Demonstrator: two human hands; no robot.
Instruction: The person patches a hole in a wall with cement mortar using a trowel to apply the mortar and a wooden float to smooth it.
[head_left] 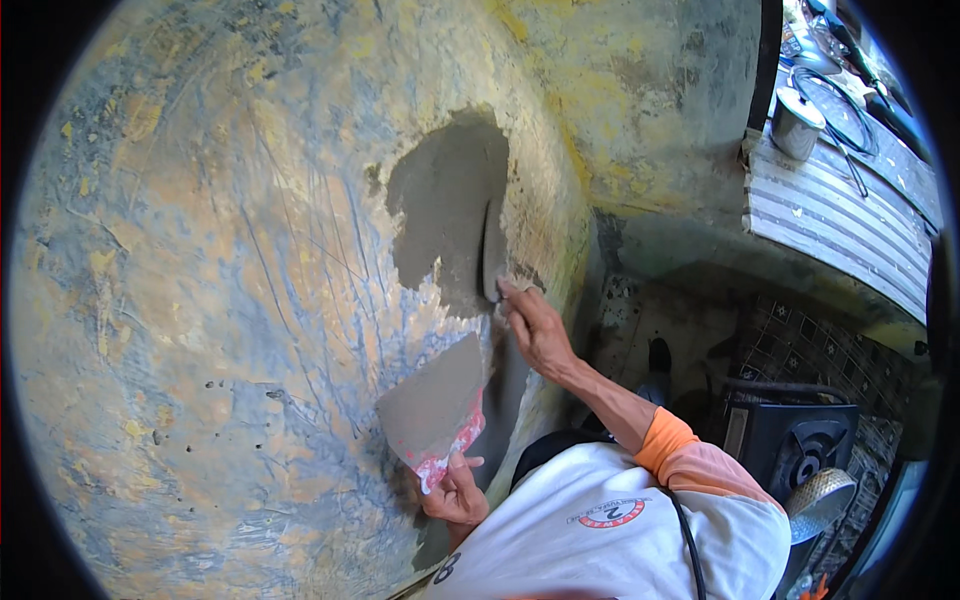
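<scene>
The right hand is closed around the handle of a trowel, whose blade stands on edge against the right border of a patch of wet grey mortar spread on a worn, scratched wall of yellow and blue-grey tones. Below that patch and a little left of it, the left hand has its grip shut on the bottom edge of a flat red-and-white board, tilted toward the wall and coated with the same grey mortar over most of its face. The board sits just under the patch, close to the wall, though whether it touches the surface cannot be told. The person wears a white shirt with orange sleeves. Well to the right of the patch, past the wall's corner, a metal pot stands on a corrugated sheet. Lower right of the patch, a dark gas stove sits near a tiled floor
</scene>
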